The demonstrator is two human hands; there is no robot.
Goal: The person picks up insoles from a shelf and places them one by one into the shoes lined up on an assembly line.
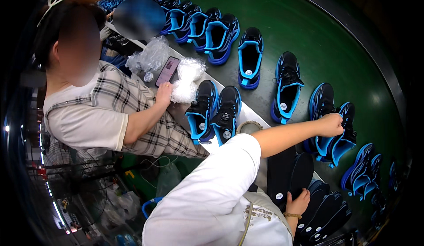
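4 shoes [289, 78] show white dots [248, 72], seemingly fitted; loose insoles [324, 213] remain, 4 o'clock. Left grip [330, 125], 3 o'clock, curled, hold unclear; right grip [298, 202] half-bent against insoles, hold unclear.

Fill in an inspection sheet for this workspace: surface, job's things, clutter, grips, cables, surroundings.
Surface: green belt beside a metal ledge.
Job's things: black-and-blue shoes along the belt; black insoles at lower right.
Clutter: phone, clear plastic bag and white bundle near the co-worker.
Grips: left grip, fingers curled, at a shoe pair, hold unclear; right grip touching insoles.
Cables: thin pale cord at lower left, ends unclear.
Surroundings: co-worker at left in a plaid apron, one hand by the phone.
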